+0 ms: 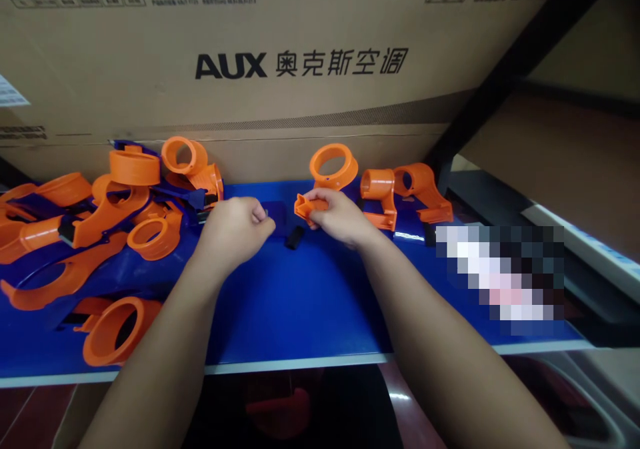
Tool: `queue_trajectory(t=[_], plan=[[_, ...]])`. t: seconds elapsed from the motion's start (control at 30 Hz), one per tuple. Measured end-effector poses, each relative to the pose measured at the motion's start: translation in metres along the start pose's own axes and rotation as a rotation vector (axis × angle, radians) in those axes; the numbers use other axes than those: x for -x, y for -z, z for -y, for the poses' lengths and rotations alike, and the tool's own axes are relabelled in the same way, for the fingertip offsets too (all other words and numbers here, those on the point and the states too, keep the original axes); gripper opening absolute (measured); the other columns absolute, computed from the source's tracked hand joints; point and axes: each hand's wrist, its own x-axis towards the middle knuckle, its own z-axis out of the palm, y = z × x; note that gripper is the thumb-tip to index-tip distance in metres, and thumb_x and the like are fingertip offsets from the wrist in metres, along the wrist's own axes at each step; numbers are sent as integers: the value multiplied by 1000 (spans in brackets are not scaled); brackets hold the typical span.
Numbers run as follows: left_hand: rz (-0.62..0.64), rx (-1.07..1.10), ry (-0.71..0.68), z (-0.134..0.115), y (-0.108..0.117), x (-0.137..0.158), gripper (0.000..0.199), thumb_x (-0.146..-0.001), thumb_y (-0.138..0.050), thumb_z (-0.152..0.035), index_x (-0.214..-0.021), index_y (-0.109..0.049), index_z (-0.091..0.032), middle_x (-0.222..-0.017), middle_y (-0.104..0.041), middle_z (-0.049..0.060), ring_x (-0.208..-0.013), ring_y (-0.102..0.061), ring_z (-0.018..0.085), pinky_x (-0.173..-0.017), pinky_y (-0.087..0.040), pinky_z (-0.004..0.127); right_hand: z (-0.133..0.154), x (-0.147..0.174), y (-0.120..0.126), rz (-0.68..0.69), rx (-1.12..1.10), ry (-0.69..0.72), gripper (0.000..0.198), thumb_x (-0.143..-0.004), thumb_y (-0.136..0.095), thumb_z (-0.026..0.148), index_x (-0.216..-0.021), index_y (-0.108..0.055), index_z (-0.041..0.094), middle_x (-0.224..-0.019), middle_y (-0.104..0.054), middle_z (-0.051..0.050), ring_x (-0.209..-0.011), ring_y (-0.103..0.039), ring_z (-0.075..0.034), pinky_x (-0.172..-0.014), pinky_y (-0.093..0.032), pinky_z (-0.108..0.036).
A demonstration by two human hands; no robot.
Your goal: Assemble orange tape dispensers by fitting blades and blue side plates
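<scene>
My right hand [335, 215] is closed around the narrow end of an orange tape dispenser [334, 167], its round hub standing up behind my fingers. My left hand [237, 229] is closed in a pinch; a tiny greyish bit shows at the fingertips, too small to name. A dark blue flat piece [278, 219] lies just beyond those fingertips. Between my hands, a small black piece [295, 237] rests on the blue surface. Close to the right hand stand two more orange tape dispensers, one with a short hub [379, 183] and one farther right [419, 181].
A jumbled pile of orange and blue tape dispensers [95, 215] covers the left side of the blue shelf [300, 309]. Behind it rises a large cardboard box [300, 112]. A black metal post [493, 95] slants up at the right, near a blurred-out patch [505, 279].
</scene>
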Motion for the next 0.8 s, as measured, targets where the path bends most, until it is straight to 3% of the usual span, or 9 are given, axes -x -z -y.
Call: queue_trajectory(t=[0.1,0.2,0.37,0.5,0.57,0.67,0.73,0.8], plan=[[150,-323,-128,-6,-6,10,6,-77,-66,-24,-73,-70,-24,-72,-75,7,-70,-71,27,-68,-49,37,6,3,6,-74,178,-2,29,-71,-60,13,-97,-70,21,-76,-71,-1,-64,-61,-15,-63,-49,-28],[252,-502,-201,-16,-18,21,11,-81,-64,-22,-74,-73,-22,-74,-75,12,-74,-74,32,-76,-51,44,10,5,9,-92,322,2,27,-71,-58,14,-93,-71,21,-79,-73,-1,-70,-63,-16,-66,-46,-28],[328,-511,-258,-24,-29,26,18,-87,-61,-17,-72,-72,-20,-73,-74,15,-72,-73,31,-79,-50,47,12,7,14,-93,530,-26,23,-70,-61,14,-88,-73,23,-85,-76,-3,-76,-65,-19,-68,-45,-30],[331,-486,-214,-22,-24,23,17,-85,-75,-38,-81,-73,-21,-79,-75,14,-82,-74,36,-81,-53,50,11,8,19,-83,717,-44,19,-72,-64,15,-85,-74,25,-90,-78,-5,-80,-67,-24,-71,-45,-33],[313,-452,-167,-21,-20,21,32,-83,-77,-51,-94,-75,-21,-90,-77,16,-94,-73,40,-84,-55,53,11,8,20,-69,785,-57,14,-73,-65,16,-80,-73,24,-85,-77,-7,-76,-65,-25,-68,-44,-34],[273,-402,-71,-15,-18,19,75,-84,-71,-67,-139,-64,-17,-128,-70,27,-122,-64,50,-94,-54,61,13,9,21,-63,848,-66,8,-74,-67,18,-76,-72,25,-78,-74,-8,-72,-64,-25,-67,-42,-35],[315,-387,17,-8,-21,18,103,-83,-66,-75,-165,-36,-20,-156,-49,33,-142,-49,57,-102,-47,70,15,11,22,-61,887,-83,10,-73,-69,20,-80,-75,25,-80,-74,-9,-72,-64,-26,-66,-44,-36],[423,-373,94,0,-26,18,119,-80,-64,-83,-172,-14,-26,-171,-22,34,-155,-29,60,-110,-37,78,18,13,22,-57,927,-99,17,-73,-71,23,-87,-79,26,-85,-76,-11,-73,-66,-27,-67,-46,-38]])
